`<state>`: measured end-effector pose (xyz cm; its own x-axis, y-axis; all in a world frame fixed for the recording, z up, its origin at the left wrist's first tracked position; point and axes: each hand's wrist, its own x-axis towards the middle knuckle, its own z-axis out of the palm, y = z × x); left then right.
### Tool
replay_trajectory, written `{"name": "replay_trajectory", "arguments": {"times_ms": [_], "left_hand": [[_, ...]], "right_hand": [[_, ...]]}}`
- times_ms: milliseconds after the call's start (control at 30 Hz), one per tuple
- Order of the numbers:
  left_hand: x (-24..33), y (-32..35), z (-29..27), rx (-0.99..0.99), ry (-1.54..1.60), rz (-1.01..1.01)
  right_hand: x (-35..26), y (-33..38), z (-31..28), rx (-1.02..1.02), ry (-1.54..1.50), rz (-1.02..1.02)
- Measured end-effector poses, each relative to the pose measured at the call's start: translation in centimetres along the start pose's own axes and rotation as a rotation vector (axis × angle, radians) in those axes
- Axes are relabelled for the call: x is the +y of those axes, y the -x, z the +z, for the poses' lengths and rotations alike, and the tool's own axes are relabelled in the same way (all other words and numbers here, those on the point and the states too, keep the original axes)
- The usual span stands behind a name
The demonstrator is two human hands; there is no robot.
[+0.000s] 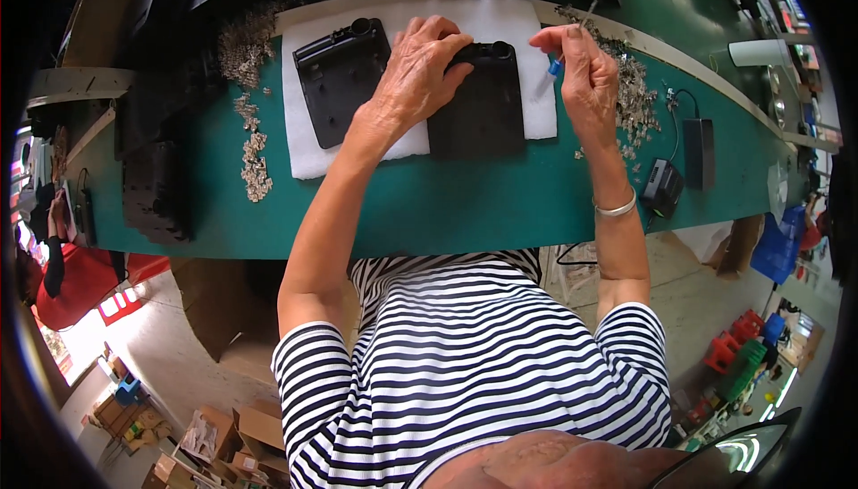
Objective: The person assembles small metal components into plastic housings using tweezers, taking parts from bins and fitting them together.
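My left hand (420, 69) rests at the upper edge of a black plastic housing (478, 113), its fingers bent and its thumb pointing toward a round socket at the housing's top. The fingers look closed on that edge. My right hand (588, 82) is raised just right of the housing, closed around a slim tool (554, 67) with a blue collar and a pale, see-through end pointing down and left. A second black housing (335, 87), open side up, lies left of my left hand. Both housings are on a white foam sheet (308, 163).
Small metal parts lie in heaps, one (255, 167) left of the foam and another (635, 100) to the right. A black power adapter (700, 154) and a small black device (662, 187) stand at right on the green table (447, 207). Dark plastic parts (156, 167) are stacked at left.
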<state>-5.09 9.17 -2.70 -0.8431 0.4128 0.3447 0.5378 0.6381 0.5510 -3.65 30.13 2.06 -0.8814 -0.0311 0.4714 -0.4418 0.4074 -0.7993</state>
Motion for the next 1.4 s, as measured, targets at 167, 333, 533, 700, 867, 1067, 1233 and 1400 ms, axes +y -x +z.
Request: {"name": "replay_trajectory", "arguments": {"times_ms": [167, 333, 533, 700, 867, 1067, 1233, 1400], "left_hand": [[0.0, 0.9, 1.5, 0.179, 0.024, -0.007], [-0.3, 1.0, 1.8, 0.215, 0.052, 0.017], [-0.2, 1.1, 1.9, 0.229, 0.051, 0.003], [-0.4, 1.1, 2.2, 0.24, 0.061, -0.002], [-0.3, 1.1, 2.1, 0.241, 0.052, -0.008], [-0.2, 1.1, 2.3, 0.234, 0.05, -0.016], [-0.2, 1.2, 1.7, 0.197, 0.058, -0.022], [0.0, 1.9, 0.5, 0.212, 0.061, -0.046]], "right_hand": [[0.2, -0.8, -0.3, -0.15, 0.064, 0.143], [0.8, -1.4, 0.4, -0.234, 0.053, -0.028], [0.5, -1.7, 0.8, -0.318, 0.394, -0.327], [-0.4, -1.5, 1.4, -0.376, 0.532, -0.438], [-0.6, -0.9, 2.2, -0.371, 0.64, -0.472], [1.1, -0.1, 1.8, -0.194, 0.545, -0.323], [3.2, -0.7, 0.2, -0.034, 0.087, 0.212], [4.4, 0.5, -0.4, 0.13, -0.432, 0.386]]}}
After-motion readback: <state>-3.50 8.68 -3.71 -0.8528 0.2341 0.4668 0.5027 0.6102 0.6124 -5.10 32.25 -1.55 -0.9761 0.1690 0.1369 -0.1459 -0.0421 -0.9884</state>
